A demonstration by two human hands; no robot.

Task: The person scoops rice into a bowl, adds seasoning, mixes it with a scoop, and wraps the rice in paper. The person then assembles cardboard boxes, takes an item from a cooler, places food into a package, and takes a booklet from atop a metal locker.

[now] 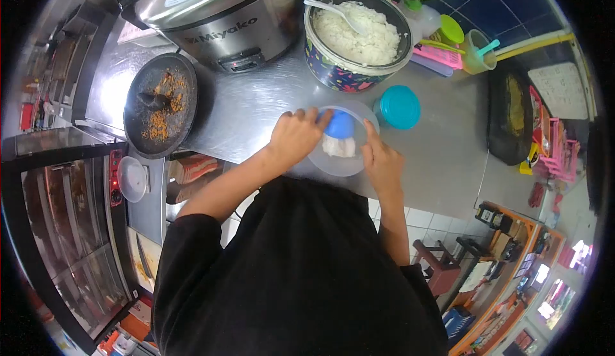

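At the worktop's (442, 177) near edge, a round translucent bowl (341, 167) opens upward, without a long axis; white food (339, 147) lies inside, nearer than a blue cup (340, 126). The left hand (296, 135) bends its fingers at the cup, its grip unclear; the right hand (383, 161) grips the bowl's right side. Beyond stand a turquoise container (400, 107) and rice pot (352, 77).

A brushed stainless-steel counter (442, 157) spans the upper half of the frame. Standing on it are a large Miyako rice cooker (224, 29) at upper left, a floral-sided rice pot (352, 79) at upper centre, a dark stone mortar (138, 84) at left and a turquoise-lidded tub (400, 107) right of centre. Whether the central translucent plastic bowl (343, 170) touches the metal cannot be told.
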